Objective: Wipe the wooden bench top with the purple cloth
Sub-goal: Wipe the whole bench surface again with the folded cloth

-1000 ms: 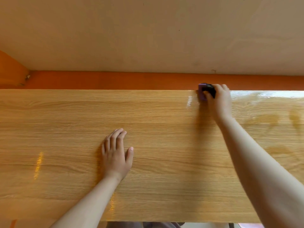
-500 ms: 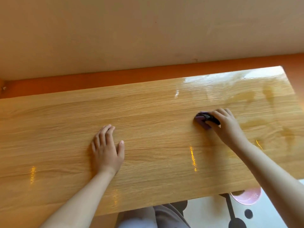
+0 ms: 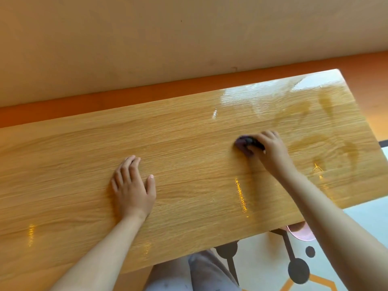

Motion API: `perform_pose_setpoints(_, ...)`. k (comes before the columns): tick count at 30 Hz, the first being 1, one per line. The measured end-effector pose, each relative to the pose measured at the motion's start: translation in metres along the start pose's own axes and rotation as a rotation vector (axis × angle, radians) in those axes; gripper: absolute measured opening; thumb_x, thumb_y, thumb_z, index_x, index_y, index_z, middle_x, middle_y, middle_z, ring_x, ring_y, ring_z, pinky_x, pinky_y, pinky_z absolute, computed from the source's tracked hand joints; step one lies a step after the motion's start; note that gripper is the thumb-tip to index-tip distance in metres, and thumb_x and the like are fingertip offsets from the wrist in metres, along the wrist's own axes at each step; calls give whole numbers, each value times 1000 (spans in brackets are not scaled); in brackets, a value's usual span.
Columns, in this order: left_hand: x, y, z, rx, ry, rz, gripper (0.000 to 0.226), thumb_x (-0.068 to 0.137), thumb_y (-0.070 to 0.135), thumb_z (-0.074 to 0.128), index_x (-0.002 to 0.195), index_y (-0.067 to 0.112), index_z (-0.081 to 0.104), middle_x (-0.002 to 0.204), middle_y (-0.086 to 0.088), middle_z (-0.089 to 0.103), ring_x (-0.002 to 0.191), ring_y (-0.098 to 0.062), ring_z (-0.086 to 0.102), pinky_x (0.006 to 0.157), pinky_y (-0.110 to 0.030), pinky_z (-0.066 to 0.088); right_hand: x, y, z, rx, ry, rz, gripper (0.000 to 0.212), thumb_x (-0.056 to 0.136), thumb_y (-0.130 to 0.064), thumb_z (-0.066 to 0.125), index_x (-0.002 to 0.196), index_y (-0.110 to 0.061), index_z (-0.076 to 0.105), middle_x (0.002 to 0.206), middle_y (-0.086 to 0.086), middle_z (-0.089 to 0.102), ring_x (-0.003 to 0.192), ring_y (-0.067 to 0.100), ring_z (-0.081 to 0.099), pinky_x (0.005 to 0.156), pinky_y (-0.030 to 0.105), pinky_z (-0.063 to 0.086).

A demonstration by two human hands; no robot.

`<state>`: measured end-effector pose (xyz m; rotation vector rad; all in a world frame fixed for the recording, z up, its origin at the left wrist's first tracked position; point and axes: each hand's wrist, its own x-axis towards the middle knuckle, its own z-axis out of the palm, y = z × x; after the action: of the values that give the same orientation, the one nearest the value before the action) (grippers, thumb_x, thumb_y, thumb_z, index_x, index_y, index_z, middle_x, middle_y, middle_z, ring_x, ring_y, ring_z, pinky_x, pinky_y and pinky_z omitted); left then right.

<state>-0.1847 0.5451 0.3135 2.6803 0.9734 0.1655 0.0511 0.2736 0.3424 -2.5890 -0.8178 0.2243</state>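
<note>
Ok, nearest: left hand is lying flat on the wooden bench top, fingers straight, gripping nothing, likely bracing. Further out, right hand is curling round the purple cloth, which is bunched small and pressing on the glossy, fine-grained board. Cloth is sitting at that hand's left edge. Dry-looking surface is stretching leftward along the bench's long axis, so the right hand is nearer it. Wet streaks are shining at the far right end.

No legible text (bench included)
</note>
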Motion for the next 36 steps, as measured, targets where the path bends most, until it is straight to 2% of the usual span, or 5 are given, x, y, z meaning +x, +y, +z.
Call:
perform_pose_setpoints(8, 1, -1, 2, 1, 34, 22, 55, 83, 37, 43, 130, 9, 47, 140, -8, 44, 129, -31, 38, 103, -49, 28, 136, -15, -1, -31, 29, 143, 29, 85, -12, 59, 113, -9, 64, 110, 16, 58, 107, 33, 46, 78, 28, 30)
perform_pose_setpoints(16, 0, -3, 2, 0, 4, 30, 56, 84, 37, 44, 131, 7, 45, 141, -10, 43, 129, -35, 39, 103, -53, 29, -32, -17, 3, 78, 24, 146, 25, 84, -17, 68, 109, -14, 66, 94, 0, 57, 94, 22, 48, 77, 28, 33)
perform_pose_setpoints(23, -1, -4, 0, -8, -10, 43, 56, 85, 36, 44, 133, 6, 43, 142, -12, 41, 131, -35, 36, 106, -52, 27, -194, -32, 3, 128, 0, 381, 30, 75, 1, 73, 102, -12, 69, 85, -4, 56, 84, 22, 50, 71, 27, 38)
perform_pose_setpoints(29, -2, -3, 1, 1, -14, 47, 56, 86, 37, 43, 134, 7, 42, 143, -12, 40, 132, -34, 35, 108, -52, 26, -181, -64, 23, 154, 98, 497, 28, 75, -1, 70, 101, -12, 69, 83, -2, 54, 87, 24, 50, 72, 23, 28)
perform_pose_setpoints(36, -3, -3, 0, 1, -24, 34, 57, 87, 36, 41, 135, 5, 42, 144, -13, 38, 133, -35, 32, 110, -52, 22, -139, -116, 54, 231, 43, 301, 24, 80, -12, 67, 104, -13, 63, 93, 1, 56, 92, 19, 47, 74, 24, 36)
